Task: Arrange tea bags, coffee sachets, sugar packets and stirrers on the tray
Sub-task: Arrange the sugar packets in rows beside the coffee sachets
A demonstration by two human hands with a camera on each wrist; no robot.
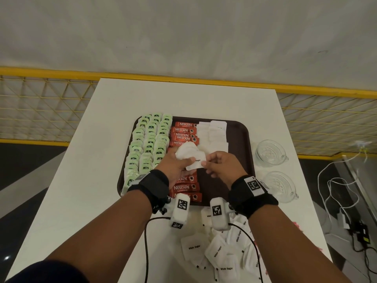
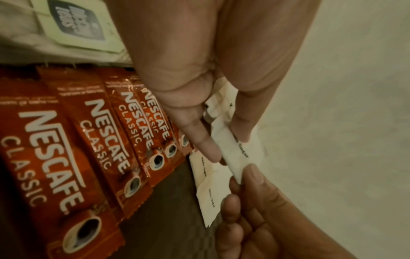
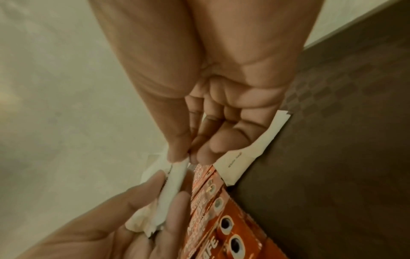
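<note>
A dark brown tray (image 1: 240, 139) holds green tea bags (image 1: 146, 144) on its left, a column of red coffee sachets (image 1: 184, 129) in the middle and white sugar packets (image 1: 213, 133) at the back right. Above the tray's middle my left hand (image 1: 173, 166) grips a bunch of white sugar packets (image 1: 186, 153). My right hand (image 1: 220, 163) pinches the end of one sugar packet (image 1: 196, 163) of that bunch between thumb and forefinger. In the left wrist view the pinched packet (image 2: 233, 157) runs between both hands. The right wrist view shows the same packet (image 3: 173, 185) over the sachets (image 3: 219, 210).
Loose white sugar packets (image 1: 222, 248) lie heaped on the white table (image 1: 98, 160) near its front edge. Two clear glass cups (image 1: 269, 153) stand right of the tray. A yellow mesh railing (image 1: 40, 99) runs behind the table; cables (image 1: 334, 193) trail on the floor at right.
</note>
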